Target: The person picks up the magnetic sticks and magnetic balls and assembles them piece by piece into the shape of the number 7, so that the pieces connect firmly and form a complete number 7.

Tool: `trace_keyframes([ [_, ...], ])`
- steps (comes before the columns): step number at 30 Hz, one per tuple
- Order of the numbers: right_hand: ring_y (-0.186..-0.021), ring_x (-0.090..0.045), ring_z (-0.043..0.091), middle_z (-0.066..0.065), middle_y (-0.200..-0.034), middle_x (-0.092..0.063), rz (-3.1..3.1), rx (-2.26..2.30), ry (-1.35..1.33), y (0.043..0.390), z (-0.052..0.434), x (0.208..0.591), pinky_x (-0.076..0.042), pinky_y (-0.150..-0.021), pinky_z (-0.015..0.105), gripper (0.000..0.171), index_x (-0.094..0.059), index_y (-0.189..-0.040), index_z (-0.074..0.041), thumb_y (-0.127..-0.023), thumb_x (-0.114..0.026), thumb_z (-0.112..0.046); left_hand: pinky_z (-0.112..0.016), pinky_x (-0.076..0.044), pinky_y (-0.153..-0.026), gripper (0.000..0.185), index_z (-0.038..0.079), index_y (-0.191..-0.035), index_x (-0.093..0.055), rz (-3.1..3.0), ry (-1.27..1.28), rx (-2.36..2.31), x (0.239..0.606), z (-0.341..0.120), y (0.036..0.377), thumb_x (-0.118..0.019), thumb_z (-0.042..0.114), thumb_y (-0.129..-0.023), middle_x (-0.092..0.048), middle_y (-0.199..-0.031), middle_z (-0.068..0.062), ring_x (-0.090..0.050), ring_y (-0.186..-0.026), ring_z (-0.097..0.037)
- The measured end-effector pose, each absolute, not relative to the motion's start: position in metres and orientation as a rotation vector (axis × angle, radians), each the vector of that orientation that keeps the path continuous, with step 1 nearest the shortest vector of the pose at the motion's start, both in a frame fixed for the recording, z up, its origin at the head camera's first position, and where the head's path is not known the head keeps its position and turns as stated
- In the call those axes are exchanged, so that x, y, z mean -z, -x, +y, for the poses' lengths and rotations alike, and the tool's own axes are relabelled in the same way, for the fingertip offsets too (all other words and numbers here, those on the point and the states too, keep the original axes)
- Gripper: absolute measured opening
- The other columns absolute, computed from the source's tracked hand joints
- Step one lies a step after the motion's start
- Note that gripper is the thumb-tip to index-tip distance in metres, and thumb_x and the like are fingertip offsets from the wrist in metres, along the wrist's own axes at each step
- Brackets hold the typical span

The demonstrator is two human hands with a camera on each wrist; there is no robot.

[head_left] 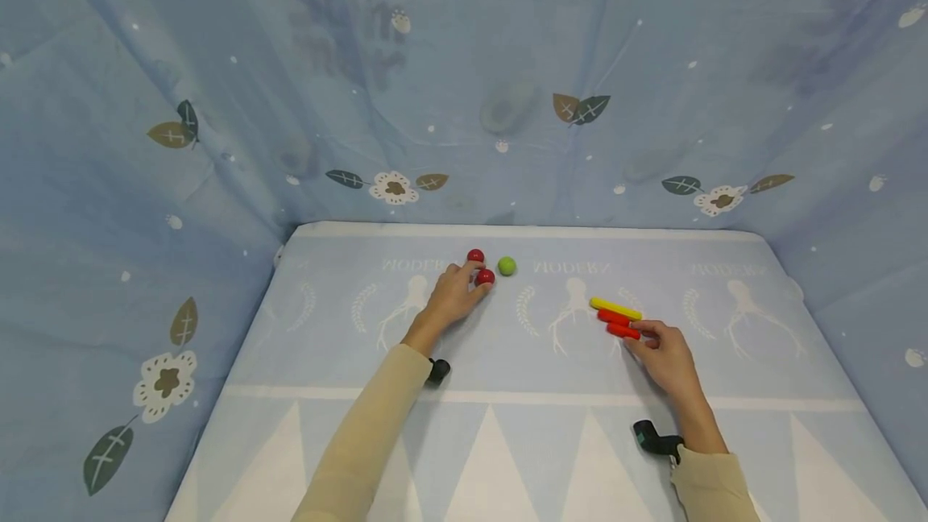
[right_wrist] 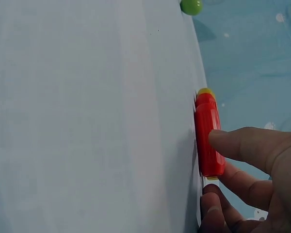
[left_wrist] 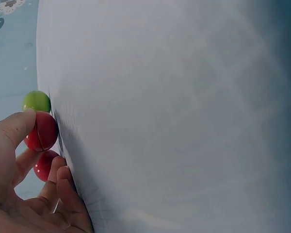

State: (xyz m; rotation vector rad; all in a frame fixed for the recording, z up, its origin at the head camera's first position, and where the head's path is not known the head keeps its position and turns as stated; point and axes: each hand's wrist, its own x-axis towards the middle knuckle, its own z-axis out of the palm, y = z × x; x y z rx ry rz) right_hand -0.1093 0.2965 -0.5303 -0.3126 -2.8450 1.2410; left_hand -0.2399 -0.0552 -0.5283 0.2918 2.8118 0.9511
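At the back of the table my left hand [head_left: 451,296] pinches a glossy red ball [head_left: 486,276] between thumb and index finger. A second red ball [head_left: 475,254] lies just beyond those fingers, and a green ball [head_left: 507,266] sits to the right. In the left wrist view a seam line runs around the pinched red ball [left_wrist: 43,131]. My right hand [head_left: 663,354] pinches the near end of a short red stick [head_left: 623,331], thumb along its side in the right wrist view. Beside it lie another red stick [head_left: 612,317] and a longer yellow stick [head_left: 615,308].
A patterned cloth covers the table [head_left: 507,361]. Blue printed fabric [head_left: 464,87] rises behind it and along both sides. Black wrist-worn devices show at the left wrist [head_left: 438,371] and the right wrist [head_left: 656,438].
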Motion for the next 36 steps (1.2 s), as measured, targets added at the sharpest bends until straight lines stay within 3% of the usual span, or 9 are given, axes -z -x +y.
trace_keyframes([
  [11,-0.085,-0.045,0.03,0.026,-0.11,-0.055,-2.839,-1.192,0.285,0.1105,0.2966,0.532,-0.038,-0.066,0.034,0.033,-0.063,-0.121,0.01,-0.093,-0.069,-0.007,-0.041,-0.047,-0.085,0.048,0.02,-0.142,-0.053,2.807,-0.289,-0.942,0.5293,-0.0553,0.2401,-0.065,0.038,-0.099,-0.055,-0.114,-0.009,-0.053,-0.101,-0.023],
  [36,-0.091,-0.047,0.033,0.024,-0.109,-0.055,-2.849,-1.186,0.334,0.1054,0.2943,0.5287,-0.04,-0.071,0.039,0.031,-0.064,-0.119,0.007,-0.093,-0.069,-0.01,-0.038,-0.047,-0.08,0.046,0.017,-0.137,-0.057,2.83,-0.263,-0.952,0.5241,-0.0551,0.2351,-0.067,0.038,-0.097,-0.054,-0.106,-0.006,-0.052,-0.094,-0.021],
])
